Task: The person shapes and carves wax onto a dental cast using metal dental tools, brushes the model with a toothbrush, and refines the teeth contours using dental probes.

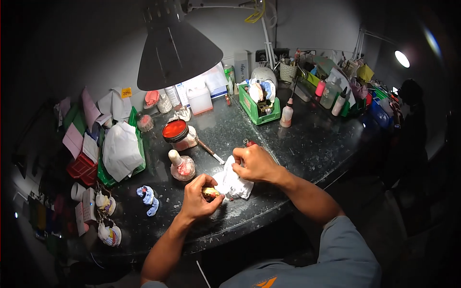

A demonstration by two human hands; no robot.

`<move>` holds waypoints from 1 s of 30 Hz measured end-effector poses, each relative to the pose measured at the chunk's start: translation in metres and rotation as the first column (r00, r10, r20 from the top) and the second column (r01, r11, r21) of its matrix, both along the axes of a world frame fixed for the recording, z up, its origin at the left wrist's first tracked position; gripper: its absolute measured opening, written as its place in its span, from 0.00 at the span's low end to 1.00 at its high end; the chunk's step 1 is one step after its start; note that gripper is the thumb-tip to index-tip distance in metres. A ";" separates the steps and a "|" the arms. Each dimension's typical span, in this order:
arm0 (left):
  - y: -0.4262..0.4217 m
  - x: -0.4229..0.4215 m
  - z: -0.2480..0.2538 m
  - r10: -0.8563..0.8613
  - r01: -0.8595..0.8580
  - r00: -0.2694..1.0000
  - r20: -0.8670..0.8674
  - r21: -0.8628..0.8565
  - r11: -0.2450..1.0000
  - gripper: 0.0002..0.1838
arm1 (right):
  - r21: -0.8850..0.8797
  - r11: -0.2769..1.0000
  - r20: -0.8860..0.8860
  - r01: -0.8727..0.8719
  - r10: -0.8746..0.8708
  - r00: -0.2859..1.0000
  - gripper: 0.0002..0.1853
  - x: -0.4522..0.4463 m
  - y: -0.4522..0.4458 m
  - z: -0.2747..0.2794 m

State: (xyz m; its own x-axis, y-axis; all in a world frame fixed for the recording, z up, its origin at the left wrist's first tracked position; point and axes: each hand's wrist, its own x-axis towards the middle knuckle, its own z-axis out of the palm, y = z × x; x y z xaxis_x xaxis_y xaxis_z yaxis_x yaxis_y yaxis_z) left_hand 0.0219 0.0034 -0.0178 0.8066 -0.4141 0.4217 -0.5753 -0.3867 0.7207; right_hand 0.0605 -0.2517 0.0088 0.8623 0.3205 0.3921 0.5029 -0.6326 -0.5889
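Piece [210,192], sm. & yellowish, is in L hand [197,201], thumb & fingers clamped on it, approx. 8 to 9 o'clock from crumpled white sheet [235,186] (cloth or paper, can't tell). R hand [259,165] is at 2 o'clock, thumb & fingers drawn together over sheet's far edge; can't tell if they grip it. Work looks midway, my est.: piece is picked up, not yet set down, sheet's right beside it. Detail's too sm. to tell what's finished vs. left on it. Brush [209,150] lies unheld at 11 o'clock, bottle [182,169] w/ pink smears at 10, red-topped jar [176,129] btwn. 10 & 11. Blue lumps [145,193] sit on bench [307,149] near 9, untouched.
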 end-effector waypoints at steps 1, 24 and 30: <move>0.000 0.001 -0.001 0.001 -0.001 1.000 0.030 0.007 1.000 0.20 | -0.026 0.999 0.017 -0.024 0.024 1.000 0.10 0.001 0.001 -0.006; 0.001 -0.002 -0.012 0.057 -0.057 0.998 -0.009 -0.037 0.998 0.19 | 0.876 0.448 0.123 0.181 -0.569 0.813 0.09 0.138 -0.240 0.097; -0.002 0.003 -0.008 0.013 -0.013 1.000 0.006 0.063 0.998 0.19 | 0.643 0.532 -0.247 0.550 -0.536 0.807 0.06 0.249 -0.338 0.079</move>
